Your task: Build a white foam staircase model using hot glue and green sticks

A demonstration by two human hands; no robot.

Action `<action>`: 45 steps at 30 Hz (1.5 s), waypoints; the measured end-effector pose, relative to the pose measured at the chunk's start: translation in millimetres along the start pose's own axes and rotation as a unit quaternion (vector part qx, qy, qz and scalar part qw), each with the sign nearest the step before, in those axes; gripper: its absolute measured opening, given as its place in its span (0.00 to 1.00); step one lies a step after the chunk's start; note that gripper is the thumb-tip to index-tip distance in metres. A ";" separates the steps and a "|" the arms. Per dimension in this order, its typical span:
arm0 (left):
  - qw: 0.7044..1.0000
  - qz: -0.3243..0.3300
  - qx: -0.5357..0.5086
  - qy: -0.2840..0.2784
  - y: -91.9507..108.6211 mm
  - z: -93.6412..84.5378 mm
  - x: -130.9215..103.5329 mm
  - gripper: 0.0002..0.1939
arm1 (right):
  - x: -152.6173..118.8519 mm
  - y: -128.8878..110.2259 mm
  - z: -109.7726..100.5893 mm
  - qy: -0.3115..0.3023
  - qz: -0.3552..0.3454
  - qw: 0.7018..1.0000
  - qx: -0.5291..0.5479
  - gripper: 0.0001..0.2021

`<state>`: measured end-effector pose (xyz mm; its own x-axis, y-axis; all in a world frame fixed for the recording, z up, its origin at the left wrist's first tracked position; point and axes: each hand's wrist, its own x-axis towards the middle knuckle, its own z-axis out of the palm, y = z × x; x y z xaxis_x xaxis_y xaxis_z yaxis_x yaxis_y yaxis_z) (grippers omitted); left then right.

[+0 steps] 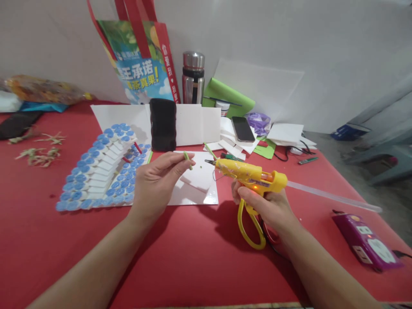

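My left hand (157, 178) pinches a short, thin green strip (188, 160) between thumb and fingertips, above a white board (196, 195). My right hand (267, 206) is wrapped round a yellow hot glue gun (247, 172). Its orange light is lit, and the nozzle points left towards the strip, a small gap away. A long clear glue stick (334, 196) juts from the back of the gun. Below my right hand shows a yellow loop handle (241, 227), perhaps of scissors; whether I hold it is unclear. Left of the board sits a model with blue-topped rolls (75, 195) and white steps (104, 175).
A black case (163, 124) stands against folded white board. Behind are a steel flask (193, 77), a printed bag (144, 73) and a green sheet (227, 96). A phone (243, 129) rests on paper scraps. A purple power strip (367, 242) lies right, dried plant pieces (38, 156) left.
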<state>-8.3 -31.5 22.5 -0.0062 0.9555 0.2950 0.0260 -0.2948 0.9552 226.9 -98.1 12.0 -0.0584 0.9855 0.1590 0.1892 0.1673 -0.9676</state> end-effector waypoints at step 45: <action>0.774 -0.485 -0.400 -0.071 33.8 26.4 30.0 0.09 | -5.0 -5.2 6.8 0.059 -0.215 0.960 -0.169 0.06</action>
<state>18.8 -12.5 63.0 0.4760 0.7073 -0.5227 -0.5498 0.7032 0.4509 219.5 -104.1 14.9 -0.0953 0.8157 0.5706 0.4816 0.5394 -0.6907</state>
